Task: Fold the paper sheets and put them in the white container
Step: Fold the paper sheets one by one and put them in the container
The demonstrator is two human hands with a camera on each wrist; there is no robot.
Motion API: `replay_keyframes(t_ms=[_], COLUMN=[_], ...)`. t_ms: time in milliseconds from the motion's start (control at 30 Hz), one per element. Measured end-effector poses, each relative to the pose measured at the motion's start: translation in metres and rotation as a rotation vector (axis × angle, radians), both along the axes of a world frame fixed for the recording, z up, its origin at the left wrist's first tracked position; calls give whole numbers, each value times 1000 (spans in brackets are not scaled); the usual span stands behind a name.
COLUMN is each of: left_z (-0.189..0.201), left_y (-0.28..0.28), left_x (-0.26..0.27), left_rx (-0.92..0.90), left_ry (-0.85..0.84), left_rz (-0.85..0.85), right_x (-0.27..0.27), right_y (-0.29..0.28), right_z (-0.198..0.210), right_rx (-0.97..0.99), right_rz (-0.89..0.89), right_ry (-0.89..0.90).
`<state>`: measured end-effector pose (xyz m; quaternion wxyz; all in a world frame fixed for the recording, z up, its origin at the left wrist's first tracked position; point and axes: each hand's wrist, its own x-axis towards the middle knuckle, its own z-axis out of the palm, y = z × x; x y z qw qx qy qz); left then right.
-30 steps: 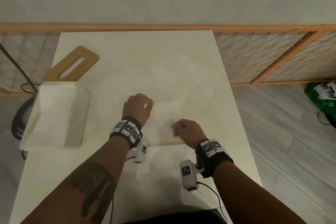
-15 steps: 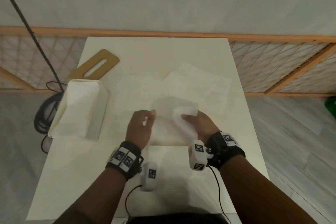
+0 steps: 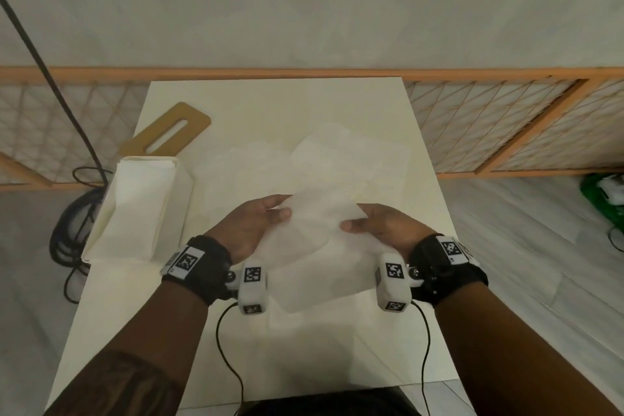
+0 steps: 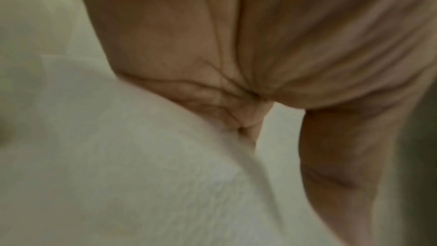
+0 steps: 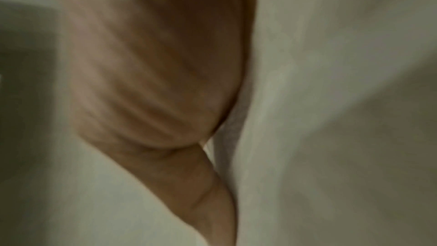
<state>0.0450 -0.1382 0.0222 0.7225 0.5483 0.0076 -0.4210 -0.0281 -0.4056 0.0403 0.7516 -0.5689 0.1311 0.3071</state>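
paper sheet (image 3: 314,240) held above the counter (image 3: 270,111); left hand (image 3: 248,228) grip pinched on its left edge, right hand (image 3: 383,230) grip pinched on its right edge; further sheets (image 3: 351,162) lie flat beyond (overlapping); white container (image 3: 135,206) stands at counter's left edge.

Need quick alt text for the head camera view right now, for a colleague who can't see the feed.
Both hands, left hand and right hand, pinch a thin paper sheet by its side edges above a white table. More paper sheets lie beyond; the white container stands on the left by a wooden board.
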Motion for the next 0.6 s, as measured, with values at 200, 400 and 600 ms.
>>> replay_keyframes(t_ms=[200, 400, 600], left_z=[-14, -18, -16], left_y=[15, 10, 28], left_x=[-19, -31, -16], left_rx=[68, 115, 377], left_ry=[409, 145, -200], left_rz=[177, 325, 307], right_x=[-15, -18, -10], right_y=[1, 4, -2], right_z=[-13, -21, -23], right_rx=[8, 8, -199], right_rz=[-283, -320, -207], right_ry=[-87, -117, -106])
